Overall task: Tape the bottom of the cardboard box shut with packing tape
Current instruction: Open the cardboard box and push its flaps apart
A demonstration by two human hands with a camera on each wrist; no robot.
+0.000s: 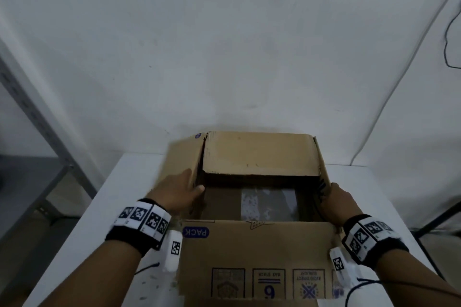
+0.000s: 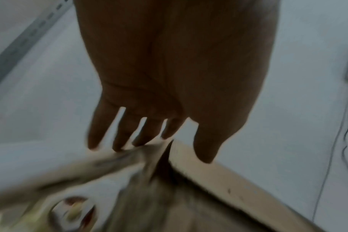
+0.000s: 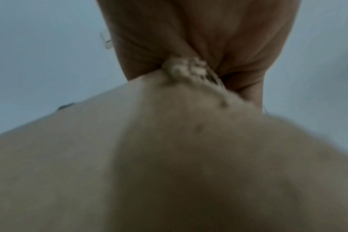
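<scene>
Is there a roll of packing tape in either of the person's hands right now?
No: the left hand rests on the brown cardboard box's left flap and the right hand grips its right flap, with no roll in them.

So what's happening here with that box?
A person stands at a white table working on an open cardboard box. The left hand rests with straight fingers on the left flap, while the right hand grips the right flap at its edge. The far flap is folded partway inward, and the near one hangs toward the person. Some clear tape already shows on the floor inside. No tape roll is clearly visible.
</scene>
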